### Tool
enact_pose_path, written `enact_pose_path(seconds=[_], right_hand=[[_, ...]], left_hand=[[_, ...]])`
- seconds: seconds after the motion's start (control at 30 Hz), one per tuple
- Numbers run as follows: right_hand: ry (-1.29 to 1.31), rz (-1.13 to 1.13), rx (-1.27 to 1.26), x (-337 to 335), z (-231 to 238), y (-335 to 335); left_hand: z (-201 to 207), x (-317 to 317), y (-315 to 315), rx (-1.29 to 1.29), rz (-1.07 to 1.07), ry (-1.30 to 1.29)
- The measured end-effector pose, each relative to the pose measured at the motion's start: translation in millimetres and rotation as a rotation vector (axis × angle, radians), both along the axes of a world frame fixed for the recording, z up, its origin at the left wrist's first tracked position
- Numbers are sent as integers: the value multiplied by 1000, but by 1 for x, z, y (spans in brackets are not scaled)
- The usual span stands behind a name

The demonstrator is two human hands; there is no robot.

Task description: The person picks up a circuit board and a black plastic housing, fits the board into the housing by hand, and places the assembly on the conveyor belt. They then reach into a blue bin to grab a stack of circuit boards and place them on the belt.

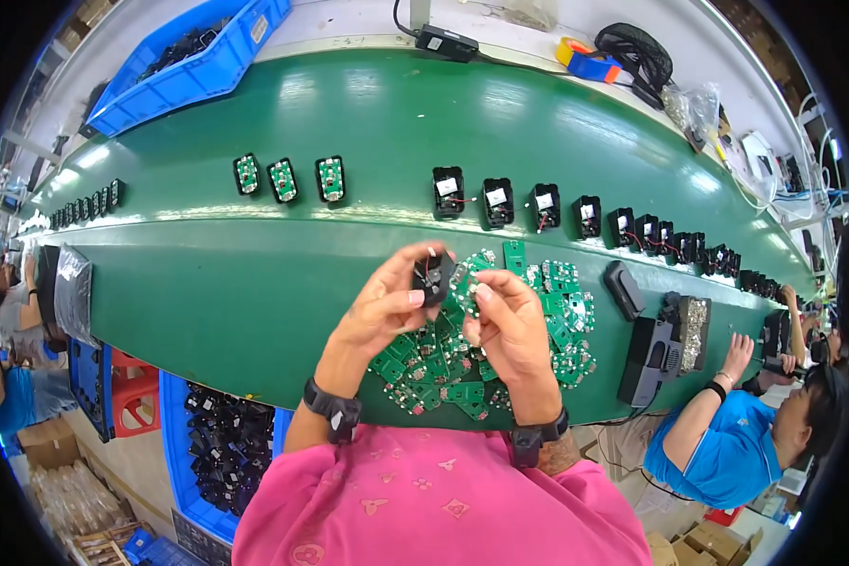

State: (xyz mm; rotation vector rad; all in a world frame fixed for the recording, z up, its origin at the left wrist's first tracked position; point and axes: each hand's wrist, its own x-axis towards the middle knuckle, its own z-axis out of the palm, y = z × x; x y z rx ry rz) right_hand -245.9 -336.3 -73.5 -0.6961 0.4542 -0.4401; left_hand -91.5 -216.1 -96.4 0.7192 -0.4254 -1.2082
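Observation:
My left hand (383, 300) grips a small black plastic housing (431, 279), its open side partly showing some parts inside. Between the fingers of my right hand (511, 325) is a green circuit board (464, 287), held close against the housing's right side. Whether board and housing touch, I cannot tell. Under and around both hands lies a loose pile of green circuit boards (566, 325). Farther off, three black housings with green boards in them (282, 179) stand to the left. To the right runs a row of black housings with white parts and red wires (497, 202).
A blue bin (184, 66) of dark parts sits at the far left of the green bench (208, 311). Right of the pile are a black device (649, 358) and a tray of small metal pieces (694, 332). A co-worker in blue (736, 443) sits at the right; a blue crate (226, 453) stands lower left.

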Motion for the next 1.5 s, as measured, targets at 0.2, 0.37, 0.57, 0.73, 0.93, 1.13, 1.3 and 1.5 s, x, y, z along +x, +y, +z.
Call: enact_pose_path(seconds=[0.2,0.37,0.57,0.73,0.93,1.13,1.3,1.5], right_hand=[[70,-12,-233,3,-3,5],[154,-12,-446,4,1,10],[192,-90,-624,5,-2,7],[221,-66,-590,2,2,4],[225,2,-567,0,0,-2],[125,65,-378,-5,-3,-8],[21,160,-319,-7,9,-11],[158,131,-716,-10,-1,-13]], left_hand=[[-6,-23,-4,258,148,-224],[2,-27,-5,291,206,-185],[-1,-33,-6,331,245,-442],[8,-36,-5,354,314,-357],[15,-39,-5,319,308,-348],[6,-42,-6,269,313,-329],[6,-44,-5,251,313,-608],[14,-42,-3,296,342,-974]])
